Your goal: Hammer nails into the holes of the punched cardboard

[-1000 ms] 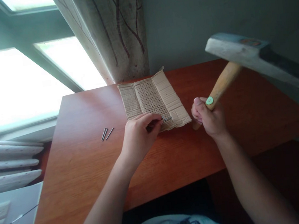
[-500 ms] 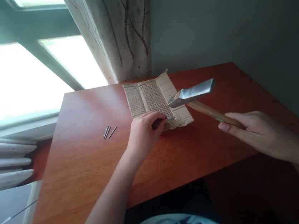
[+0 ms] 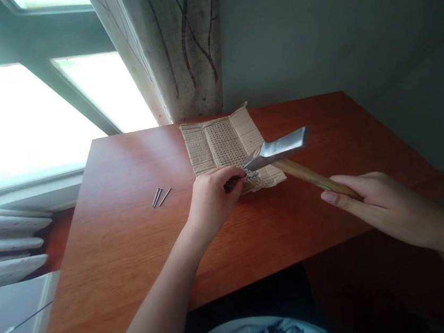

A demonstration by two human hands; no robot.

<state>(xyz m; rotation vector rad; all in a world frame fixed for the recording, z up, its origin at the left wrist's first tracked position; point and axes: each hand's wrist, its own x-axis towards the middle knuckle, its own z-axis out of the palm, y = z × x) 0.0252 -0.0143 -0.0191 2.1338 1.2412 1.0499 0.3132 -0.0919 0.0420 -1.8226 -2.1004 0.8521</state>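
Observation:
A flattened piece of cardboard (image 3: 199,147) lies on the red-brown wooden table (image 3: 134,240), its middle strip studded with rows of nails. My left hand (image 3: 212,202) is pinched at the cardboard's near edge, fingers closed on a nail standing there. My right hand (image 3: 378,205) grips the wooden handle of a hammer (image 3: 280,148). The steel hammer head rests low over the nail beside my left fingertips.
Loose nails (image 3: 161,197), two or three, lie on the table left of the cardboard. A patterned curtain (image 3: 176,48) and a bright window stand behind the table. White cables and a pale surface sit at the lower left.
The hammer swung down from high at the right to the nail at the cardboard's near edge. My right hand slid lower and to the right. My left hand stayed put.

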